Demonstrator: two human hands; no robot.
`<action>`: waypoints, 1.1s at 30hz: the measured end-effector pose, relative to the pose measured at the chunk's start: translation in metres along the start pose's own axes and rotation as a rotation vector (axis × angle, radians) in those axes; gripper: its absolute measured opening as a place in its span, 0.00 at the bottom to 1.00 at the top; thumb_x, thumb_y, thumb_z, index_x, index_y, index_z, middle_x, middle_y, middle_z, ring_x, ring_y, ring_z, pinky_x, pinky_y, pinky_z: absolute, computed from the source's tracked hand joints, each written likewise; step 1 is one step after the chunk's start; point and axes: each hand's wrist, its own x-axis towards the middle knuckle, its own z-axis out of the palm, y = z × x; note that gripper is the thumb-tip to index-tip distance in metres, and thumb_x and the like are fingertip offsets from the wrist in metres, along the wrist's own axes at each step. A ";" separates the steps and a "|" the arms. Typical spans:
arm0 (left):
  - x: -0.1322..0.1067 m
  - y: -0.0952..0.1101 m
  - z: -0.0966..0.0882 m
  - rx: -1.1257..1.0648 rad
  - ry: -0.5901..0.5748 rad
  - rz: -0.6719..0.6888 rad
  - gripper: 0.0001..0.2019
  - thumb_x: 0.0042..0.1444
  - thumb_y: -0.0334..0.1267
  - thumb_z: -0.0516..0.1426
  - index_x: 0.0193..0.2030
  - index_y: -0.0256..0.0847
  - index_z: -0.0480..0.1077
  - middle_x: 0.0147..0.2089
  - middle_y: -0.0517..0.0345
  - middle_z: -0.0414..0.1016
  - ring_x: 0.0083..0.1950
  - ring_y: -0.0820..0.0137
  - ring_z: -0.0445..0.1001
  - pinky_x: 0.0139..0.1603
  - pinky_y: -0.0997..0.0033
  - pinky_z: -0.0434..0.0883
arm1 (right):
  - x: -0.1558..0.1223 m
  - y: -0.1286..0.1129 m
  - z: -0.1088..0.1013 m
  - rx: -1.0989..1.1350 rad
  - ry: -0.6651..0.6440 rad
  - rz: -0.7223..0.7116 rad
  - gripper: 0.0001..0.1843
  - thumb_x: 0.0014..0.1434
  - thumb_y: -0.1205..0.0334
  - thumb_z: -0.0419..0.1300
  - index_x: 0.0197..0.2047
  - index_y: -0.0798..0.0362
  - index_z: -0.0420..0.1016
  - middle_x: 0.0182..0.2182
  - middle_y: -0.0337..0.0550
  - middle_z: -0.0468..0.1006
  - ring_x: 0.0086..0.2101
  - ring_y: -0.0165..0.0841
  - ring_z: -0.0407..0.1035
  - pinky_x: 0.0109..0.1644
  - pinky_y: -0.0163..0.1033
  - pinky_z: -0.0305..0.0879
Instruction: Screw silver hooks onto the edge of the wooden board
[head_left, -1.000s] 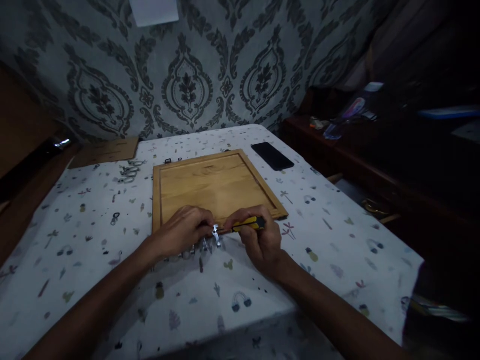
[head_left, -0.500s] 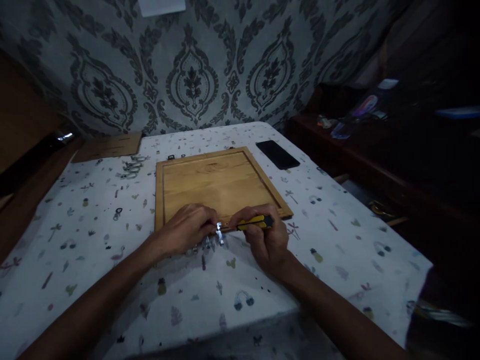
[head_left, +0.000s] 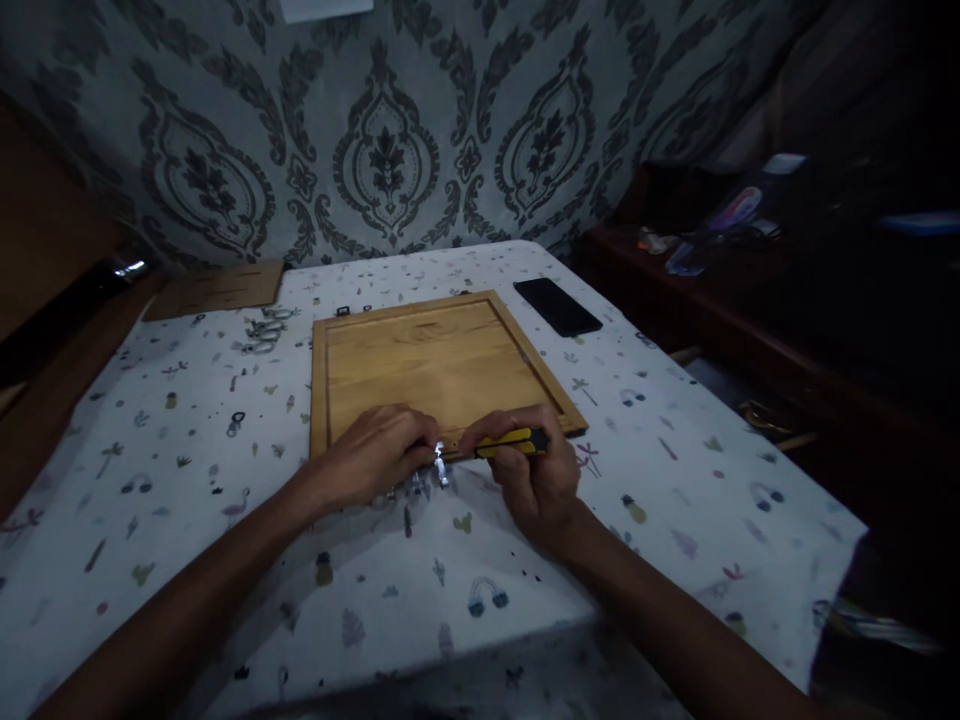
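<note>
A square wooden board (head_left: 420,365) with a raised frame lies flat on the table. At its near edge, my left hand (head_left: 379,452) is closed, fingertips pinching a small shiny metal piece (head_left: 441,465) against or just over the rim. More small metal pieces (head_left: 416,484) show on the cloth below that hand, partly hidden by it. My right hand (head_left: 536,470) is wrapped round a slim yellow-and-black handled tool (head_left: 517,442), which points left at the metal piece. The tool's tip is too small and dark to make out.
White patterned cloth (head_left: 360,610) covers the table. A black phone (head_left: 557,306) lies right of the board. To the left are several metal rings or clips (head_left: 264,335) and flat cardboard (head_left: 217,290). A clear bottle (head_left: 724,222) rests on the dark furniture at right.
Both hands, the tool and the metal piece keep nearly the same places at the board's near edge. Only a slight shift of the view shows.
</note>
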 end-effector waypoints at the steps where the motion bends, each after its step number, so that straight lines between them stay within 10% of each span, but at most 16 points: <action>1: 0.000 0.000 0.000 -0.004 -0.002 -0.001 0.06 0.59 0.31 0.56 0.34 0.42 0.75 0.33 0.62 0.76 0.37 0.71 0.72 0.38 0.72 0.63 | 0.000 0.000 0.000 -0.003 0.000 0.003 0.04 0.68 0.59 0.51 0.43 0.49 0.63 0.31 0.40 0.78 0.22 0.27 0.67 0.22 0.33 0.60; 33: 0.006 -0.016 0.008 -0.338 0.002 0.020 0.04 0.54 0.31 0.57 0.34 0.38 0.74 0.30 0.63 0.75 0.31 0.74 0.71 0.32 0.77 0.64 | -0.002 0.001 0.000 0.023 0.011 0.016 0.04 0.67 0.60 0.52 0.45 0.48 0.64 0.31 0.40 0.78 0.23 0.28 0.68 0.23 0.32 0.61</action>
